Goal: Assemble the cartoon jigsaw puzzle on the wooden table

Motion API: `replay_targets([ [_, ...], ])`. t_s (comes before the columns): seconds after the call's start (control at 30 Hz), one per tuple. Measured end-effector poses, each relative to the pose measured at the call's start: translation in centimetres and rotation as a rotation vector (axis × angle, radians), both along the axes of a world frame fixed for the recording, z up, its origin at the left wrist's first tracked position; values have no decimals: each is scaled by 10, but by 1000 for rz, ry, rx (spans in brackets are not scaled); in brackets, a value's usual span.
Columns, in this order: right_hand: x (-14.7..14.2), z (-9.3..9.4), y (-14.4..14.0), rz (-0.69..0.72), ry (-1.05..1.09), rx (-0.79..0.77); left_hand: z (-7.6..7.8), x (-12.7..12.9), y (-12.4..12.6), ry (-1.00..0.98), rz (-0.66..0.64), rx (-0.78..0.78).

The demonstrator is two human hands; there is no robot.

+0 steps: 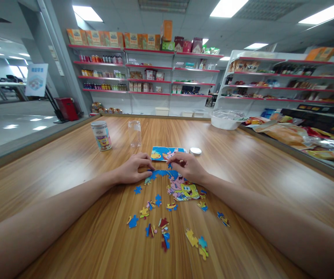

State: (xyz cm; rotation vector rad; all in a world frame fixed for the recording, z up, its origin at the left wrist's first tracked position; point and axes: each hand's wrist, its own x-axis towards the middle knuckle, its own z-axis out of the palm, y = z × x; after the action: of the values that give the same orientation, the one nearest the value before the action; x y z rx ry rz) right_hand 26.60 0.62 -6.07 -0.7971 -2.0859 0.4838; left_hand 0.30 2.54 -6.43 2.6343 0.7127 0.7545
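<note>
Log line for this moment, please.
left hand: touching partial SpongeBob jigsaw | right hand: pinching blue jigsaw piece | loose jigsaw pieces: scattered on wood-grain table

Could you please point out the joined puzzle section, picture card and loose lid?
Joined puzzle section point(184, 190): head view, its lower part.
Picture card point(163, 153): head view, its printed face.
Loose lid point(195, 151): head view, its top.

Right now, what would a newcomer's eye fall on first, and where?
Probably it is the partly joined blue, pink and yellow jigsaw beside the bare left hand and right hand, on the brown wood-grain table. Many-coloured loose puzzle pieces lie scattered mostly nearer. Farther back, a cartoon-printed round canister stands left of a clear plastic jar.
</note>
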Motion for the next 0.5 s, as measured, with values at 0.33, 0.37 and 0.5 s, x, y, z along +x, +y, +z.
replay_targets([
  [0.33, 1, -2, 2, 49, 48, -3, 0, 2, -3, 19, 21, 29],
  [0.37, 1, -2, 2, 43, 47, 7, 0, 3, -4, 22, 23, 33],
  [0.5, -2, -1, 0, 17, 29, 78, 0, 2, -4, 40, 41, 54],
])
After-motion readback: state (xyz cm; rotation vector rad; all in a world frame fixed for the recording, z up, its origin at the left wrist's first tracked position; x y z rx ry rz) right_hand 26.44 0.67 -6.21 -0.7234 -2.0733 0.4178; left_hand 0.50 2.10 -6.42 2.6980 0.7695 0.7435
